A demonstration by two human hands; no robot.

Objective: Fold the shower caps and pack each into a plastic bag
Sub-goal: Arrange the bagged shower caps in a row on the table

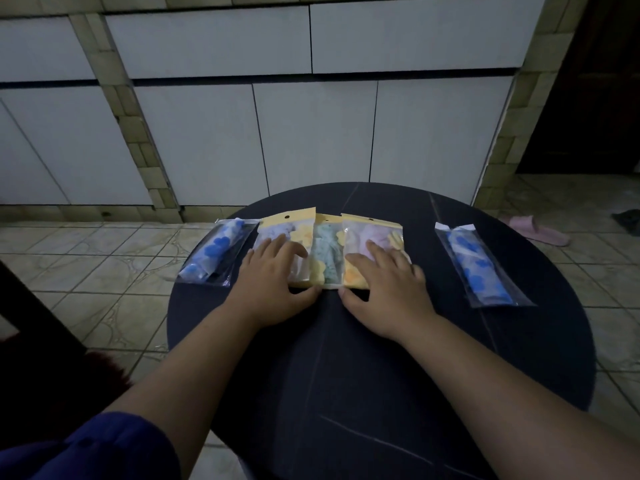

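Head view, dim light. On my round dark table [381, 358], far left: a clear bag with a blue-print shower cap [216, 252], partly over the table edge. Next, three overlapping yellow-header bags: blue cap bag [277, 233], teal cap bag [327, 254], lilac cap bag [370, 237]. My left hand [273, 282] lies flat with fingers straight on the blue one; my right hand [384, 285] lies flat on the lilac one. Well apart at right: a second blue-print cap bag [481, 265].
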